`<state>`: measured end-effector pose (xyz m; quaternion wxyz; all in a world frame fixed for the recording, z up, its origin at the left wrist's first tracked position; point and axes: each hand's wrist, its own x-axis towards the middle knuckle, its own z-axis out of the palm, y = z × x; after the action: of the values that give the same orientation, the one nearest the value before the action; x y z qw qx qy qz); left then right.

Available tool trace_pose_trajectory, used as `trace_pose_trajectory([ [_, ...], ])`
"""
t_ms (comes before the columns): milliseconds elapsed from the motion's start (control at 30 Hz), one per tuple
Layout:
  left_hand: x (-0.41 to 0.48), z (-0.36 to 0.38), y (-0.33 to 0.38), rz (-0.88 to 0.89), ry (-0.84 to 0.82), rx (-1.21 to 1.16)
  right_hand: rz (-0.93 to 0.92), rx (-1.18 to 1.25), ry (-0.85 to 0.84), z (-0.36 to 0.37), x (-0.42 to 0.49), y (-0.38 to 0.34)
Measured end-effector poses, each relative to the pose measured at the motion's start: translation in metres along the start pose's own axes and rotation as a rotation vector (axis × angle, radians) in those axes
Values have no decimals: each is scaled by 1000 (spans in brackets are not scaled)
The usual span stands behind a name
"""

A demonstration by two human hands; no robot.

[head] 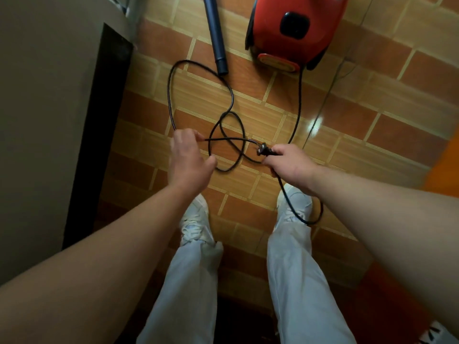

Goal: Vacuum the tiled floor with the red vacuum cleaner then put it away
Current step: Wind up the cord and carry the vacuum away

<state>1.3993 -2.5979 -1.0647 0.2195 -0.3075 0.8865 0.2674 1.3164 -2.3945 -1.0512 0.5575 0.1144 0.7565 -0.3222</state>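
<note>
1. Trousers (298, 281) and white shoes (196, 219): standing on the tiled floor (372, 108), nearest the camera.
2. Right hand (290, 162): fingers curling tight round the black cord (171, 95) just behind the plug (263, 149), which is pointing left.
3. Left hand (188, 157): thumb and fingers pinching another stretch of cord, level with the plug.
4. Cord: lying in loose crossing loops between and beyond the hands; one strand is looping past the right shoe, another is running up to the vacuum (295, 33).
5. Tube (216, 38): dark, lying on the floor just left of the vacuum, its end meeting the far loop.
6. Vacuum: red, sitting on the floor farthest off, well apart from both hands.
</note>
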Motion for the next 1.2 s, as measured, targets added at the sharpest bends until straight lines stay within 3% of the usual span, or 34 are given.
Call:
trace_pose_trajectory([
  [67, 14, 2, -9, 72, -58, 120, 52, 47, -41, -12, -5, 12],
  [167, 29, 20, -15, 199, -295, 346, 136, 20, -121, -27, -10, 29],
  [267, 36, 40, -14, 226, -468, 432, 145, 80, -61, -42, -8, 36],
  [400, 22, 55, -9, 131, -601, 212, 138, 240, 102, -55, 1, 34],
  [567, -5, 66, 21, 26, -548, -133, 102, 411, 298, -57, 13, 30],
  [767, -35, 75, 55, -231, -531, -340, 14, 164, 408, -62, 15, 29],
  [933, -28, 93, 42, -239, -524, -58, -78, -184, 405, -66, 30, 37],
  [1067, -7, 102, 17, 187, -592, 635, -115, -389, 371, -63, 54, 51],
  [1200, 13, 112, -9, 368, -716, 930, -124, -521, 341, -58, 71, 68],
])
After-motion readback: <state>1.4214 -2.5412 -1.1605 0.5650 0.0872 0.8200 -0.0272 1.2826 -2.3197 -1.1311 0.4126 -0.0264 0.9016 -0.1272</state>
